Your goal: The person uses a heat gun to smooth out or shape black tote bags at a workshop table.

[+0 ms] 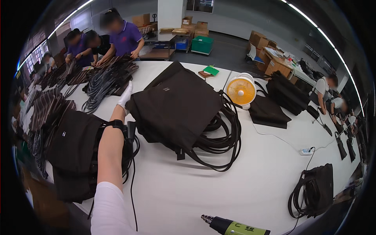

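My left arm reaches forward across the table, and my left hand [126,96], in a white glove, is at the left edge of a stack of dark brown bags [178,103]. Its fingers point away from me, stretched out along the bag's side; the palm side is hidden. Long looped straps [231,137] spill from the stack's right side. A green and black heat gun [235,227] shows at the lower edge with its nozzle toward the left. Its handle is out of view, so I cannot tell whether it is held. My right hand does not show.
Another dark bag pile [74,145] lies left of my forearm. Beyond the stack stand a yellow and white fan [241,91] and more dark bags [288,94]. A bundled bag [317,188] and a power strip [306,151] with cords are at right. Several people work around the table.
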`<action>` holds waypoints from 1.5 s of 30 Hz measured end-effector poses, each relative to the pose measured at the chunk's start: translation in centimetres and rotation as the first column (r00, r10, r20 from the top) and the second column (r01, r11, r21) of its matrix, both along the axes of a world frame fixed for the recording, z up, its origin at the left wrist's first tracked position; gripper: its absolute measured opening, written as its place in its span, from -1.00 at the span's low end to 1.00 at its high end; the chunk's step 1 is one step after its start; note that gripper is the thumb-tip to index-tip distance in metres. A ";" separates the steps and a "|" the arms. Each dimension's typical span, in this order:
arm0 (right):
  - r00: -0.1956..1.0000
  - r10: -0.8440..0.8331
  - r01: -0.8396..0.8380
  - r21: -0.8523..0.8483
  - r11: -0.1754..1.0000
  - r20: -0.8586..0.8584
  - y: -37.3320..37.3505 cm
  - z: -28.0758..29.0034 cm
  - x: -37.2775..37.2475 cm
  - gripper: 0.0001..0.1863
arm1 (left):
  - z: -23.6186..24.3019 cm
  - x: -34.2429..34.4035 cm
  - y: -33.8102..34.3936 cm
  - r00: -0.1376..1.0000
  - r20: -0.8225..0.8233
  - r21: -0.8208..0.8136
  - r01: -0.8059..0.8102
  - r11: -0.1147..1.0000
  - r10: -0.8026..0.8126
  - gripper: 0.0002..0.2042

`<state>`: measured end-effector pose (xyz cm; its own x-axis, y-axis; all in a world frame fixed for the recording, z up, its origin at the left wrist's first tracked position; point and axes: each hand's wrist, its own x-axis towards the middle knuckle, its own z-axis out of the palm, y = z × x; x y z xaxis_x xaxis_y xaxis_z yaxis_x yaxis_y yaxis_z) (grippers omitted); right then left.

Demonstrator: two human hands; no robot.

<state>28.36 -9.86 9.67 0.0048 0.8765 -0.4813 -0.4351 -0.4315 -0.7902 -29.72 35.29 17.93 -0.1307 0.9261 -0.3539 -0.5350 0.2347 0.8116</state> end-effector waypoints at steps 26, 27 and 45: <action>0.998 0.006 -0.017 -0.177 0.984 -0.064 -3.9 -1.6 -4.5 -0.43 | -2.7 -4.7 4.4 0.015 -0.999 0.051 0.102 0.994 0.050 -0.55; 0.999 -0.018 0.008 -0.185 0.983 -0.050 -4.0 -1.6 -4.6 -0.43 | -4.8 -4.2 4.2 0.045 -0.999 -0.019 0.006 1.000 -0.019 -0.55; 0.956 0.292 -0.285 -0.312 0.906 -0.023 -1.9 1.1 -0.8 -0.43 | -9.0 -4.3 -9.1 -0.005 -0.999 0.042 -0.208 0.977 0.041 -0.57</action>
